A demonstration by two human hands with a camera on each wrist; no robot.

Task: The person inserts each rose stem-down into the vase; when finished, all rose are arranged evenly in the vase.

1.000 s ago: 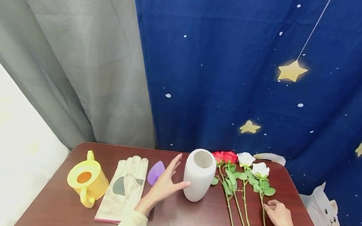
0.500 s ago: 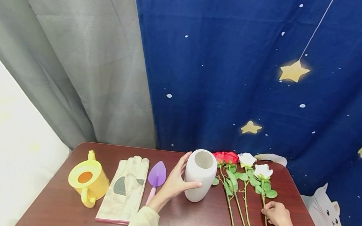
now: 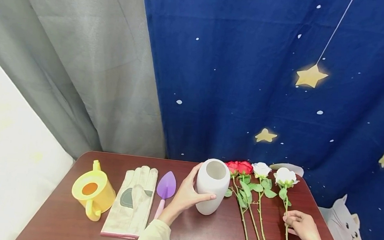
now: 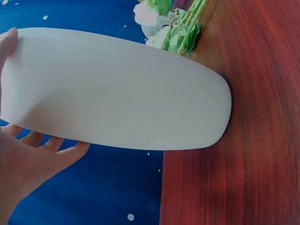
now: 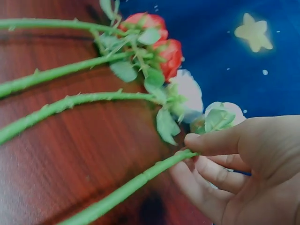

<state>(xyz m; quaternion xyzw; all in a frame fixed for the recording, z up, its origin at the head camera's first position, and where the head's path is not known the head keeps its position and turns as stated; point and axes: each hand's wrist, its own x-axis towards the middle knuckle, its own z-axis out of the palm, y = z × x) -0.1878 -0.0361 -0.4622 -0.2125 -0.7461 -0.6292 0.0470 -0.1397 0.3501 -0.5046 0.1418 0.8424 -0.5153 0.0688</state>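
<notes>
My left hand (image 3: 188, 194) curves round the side of a white vase (image 3: 211, 192), thumb across its front and fingers behind it. The vase stands upright on the table; in the left wrist view its smooth wall (image 4: 126, 93) fills much of the picture. My right hand (image 3: 303, 226) pinches the stem of a white rose (image 3: 285, 177) between thumb and fingertips. In the right wrist view that green stem (image 5: 136, 185) runs out below the thumb, its bloom partly behind the hand. Another white rose (image 3: 261, 170) and two red roses (image 3: 244, 167) lie between vase and right hand.
On the left of the brown table (image 3: 217, 233) are a yellow watering can (image 3: 95, 191), a pair of cream gloves (image 3: 130, 205) and a purple trowel (image 3: 166, 187), partly behind the left forearm. A blue star-patterned curtain (image 3: 231, 82) hangs behind the far edge.
My left hand has come from beside the vase to grip it. The right hand has taken the outer white rose's stem and raised it slightly, away from the other roses.
</notes>
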